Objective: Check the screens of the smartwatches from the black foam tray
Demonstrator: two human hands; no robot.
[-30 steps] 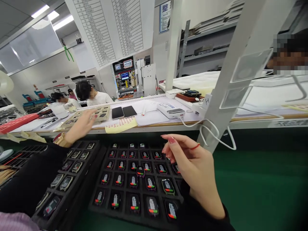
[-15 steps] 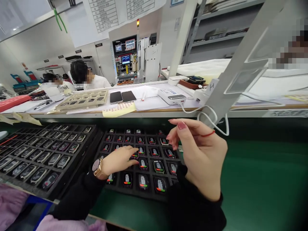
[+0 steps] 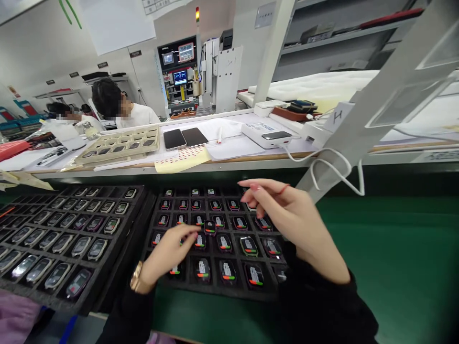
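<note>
My left hand (image 3: 172, 248) is over a black foam tray (image 3: 229, 289) of smartwatches. Its thumb and fingertips are closed at the edge of one smartwatch (image 3: 210, 227), which sits raised across a divider between pockets. Lit screens with red and green bars show on most watches in this tray. Above the tray's right side hovers my right hand (image 3: 283, 205), its fingers loosely bent and apart, with nothing visible in them. It hides part of the back right pockets. Below its wrist, a watch (image 3: 272, 246) lies in a pocket.
Another black foam tray (image 3: 84, 263) of watches, on a stack, stands at the left. Green mat (image 3: 405, 258) covers the bench. On the ledge behind are two phones (image 3: 184, 138), a beige tray (image 3: 118, 152) and a white cable (image 3: 333, 167) by a slanted post. Two people sit beyond.
The raised watch at my left fingertips shows more clearly now, and the left hand has drawn back toward me. My right hand has tilted over to the left. The whole view has shifted.
</note>
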